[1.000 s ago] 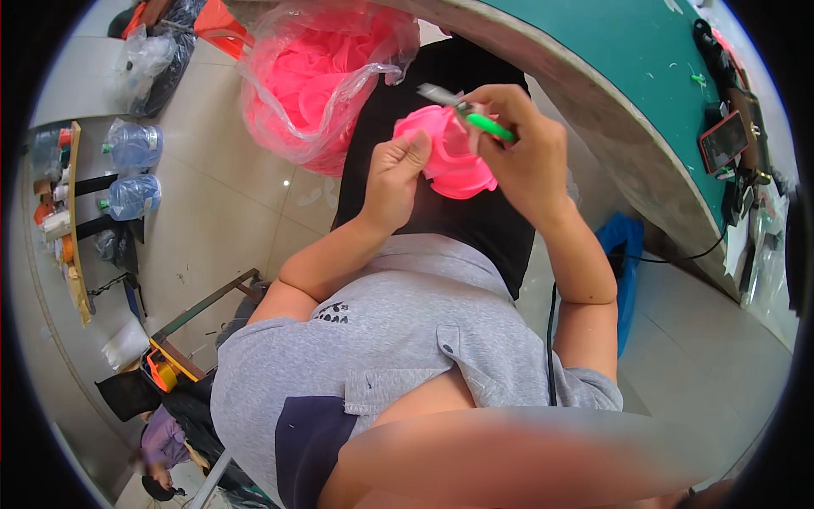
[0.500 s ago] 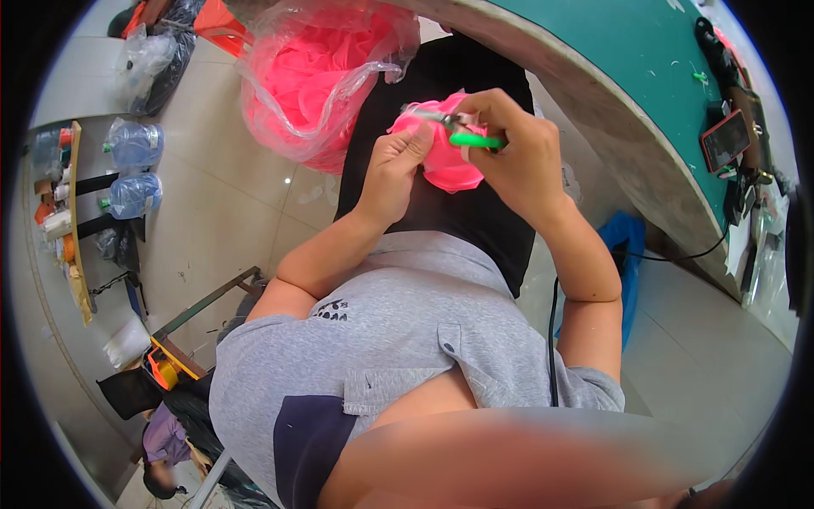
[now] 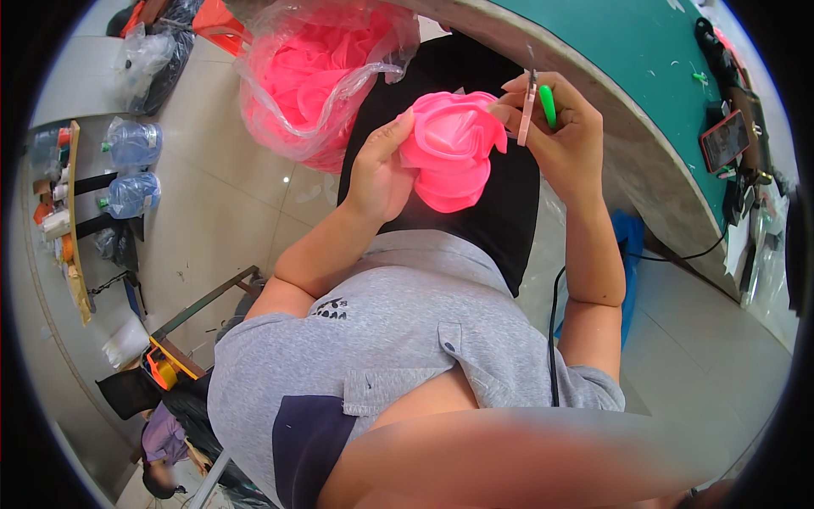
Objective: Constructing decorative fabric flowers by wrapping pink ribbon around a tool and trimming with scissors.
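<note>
My left hand [image 3: 383, 165] is closed on the left edge of a bright pink piece [image 3: 454, 148], soft and rubbery, shaped like a wavy-rimmed flower. Held above my lap, its folded inside faces up. At the piece's right edge, my right hand [image 3: 564, 127] has fingertips touching or pinching the rim; I cannot tell which. The same hand grips a small pair of nippers [image 3: 527, 110] with a green handle [image 3: 548, 106], their narrow tip pointing away from me. The tool stands apart from the pink piece.
A clear plastic bag [image 3: 318, 119] full of similar pink pieces stands just beyond my left hand. A green-topped table [image 3: 627, 59] curves along the far right, with a phone [image 3: 727, 146] on it. Wrapped water jugs [image 3: 134, 144] are at left; a person [image 3: 163, 441] is at lower left.
My right hand has moved right with the nippers, turning them away from the pink piece. The piece has turned, so its folded inside now shows more fully.
</note>
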Available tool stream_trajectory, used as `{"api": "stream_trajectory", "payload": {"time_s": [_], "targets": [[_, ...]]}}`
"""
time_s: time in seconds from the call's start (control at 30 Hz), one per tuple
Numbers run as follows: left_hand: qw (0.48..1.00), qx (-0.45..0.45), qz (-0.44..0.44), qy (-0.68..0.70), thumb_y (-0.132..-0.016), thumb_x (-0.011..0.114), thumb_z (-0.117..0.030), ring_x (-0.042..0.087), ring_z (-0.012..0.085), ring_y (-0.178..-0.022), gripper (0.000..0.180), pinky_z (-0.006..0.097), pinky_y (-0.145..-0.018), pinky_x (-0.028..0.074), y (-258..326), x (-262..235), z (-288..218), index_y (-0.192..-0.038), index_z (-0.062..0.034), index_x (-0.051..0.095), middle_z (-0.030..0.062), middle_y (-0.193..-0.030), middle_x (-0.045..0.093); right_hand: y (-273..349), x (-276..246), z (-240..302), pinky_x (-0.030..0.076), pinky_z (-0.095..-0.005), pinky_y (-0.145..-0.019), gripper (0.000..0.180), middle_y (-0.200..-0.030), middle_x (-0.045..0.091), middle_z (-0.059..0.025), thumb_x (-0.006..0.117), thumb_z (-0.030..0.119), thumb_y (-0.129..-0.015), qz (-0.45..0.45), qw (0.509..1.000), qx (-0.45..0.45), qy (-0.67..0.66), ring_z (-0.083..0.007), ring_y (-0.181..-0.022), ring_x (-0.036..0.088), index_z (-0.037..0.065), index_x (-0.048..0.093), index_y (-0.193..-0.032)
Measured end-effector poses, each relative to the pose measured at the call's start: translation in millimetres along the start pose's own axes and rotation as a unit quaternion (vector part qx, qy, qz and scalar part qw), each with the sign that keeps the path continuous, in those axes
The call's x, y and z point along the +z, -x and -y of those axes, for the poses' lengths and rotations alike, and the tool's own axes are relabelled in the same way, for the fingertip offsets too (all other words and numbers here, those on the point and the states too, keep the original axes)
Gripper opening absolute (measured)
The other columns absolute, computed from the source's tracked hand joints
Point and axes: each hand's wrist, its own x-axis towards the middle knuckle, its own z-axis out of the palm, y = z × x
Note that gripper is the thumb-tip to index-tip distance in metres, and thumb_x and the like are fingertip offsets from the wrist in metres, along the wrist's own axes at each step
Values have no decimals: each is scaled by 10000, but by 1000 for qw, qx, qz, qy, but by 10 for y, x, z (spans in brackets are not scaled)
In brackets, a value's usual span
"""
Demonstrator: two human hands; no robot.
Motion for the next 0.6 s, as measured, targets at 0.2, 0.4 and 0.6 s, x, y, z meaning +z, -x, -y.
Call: {"api": "stream_trajectory", "payload": {"time_s": [0.2,0.4,0.6], "targets": [[981,-172,-36,87,-942,506,-326,570,173,-1054,385,358,-944,433,-18,-28,-79,-1175,-23,550,78,-1115,615,10,-160,65,507,-228,-675,212,-872,664,-60,632,-55,-803,8,958,-163,236,-99,-765,622,-28,644,-1013],[978,-177,-87,73,-940,513,-293,597,170,-997,328,347,-896,471,-6,24,4,-1121,-29,582,75,-1077,627,80,-11,106,517,-254,-752,226,-902,660,-104,604,-86,-805,56,996,-67,-1,-145,-862,632,-61,600,-1029],[993,-111,-8,29,-958,466,-247,577,171,-1039,302,345,-930,449,36,22,38,-1128,-21,572,77,-1102,613,-24,182,142,477,-235,-549,365,-772,649,-33,656,-57,-646,108,936,-279,185,-140,-674,617,76,646,-986]]}}
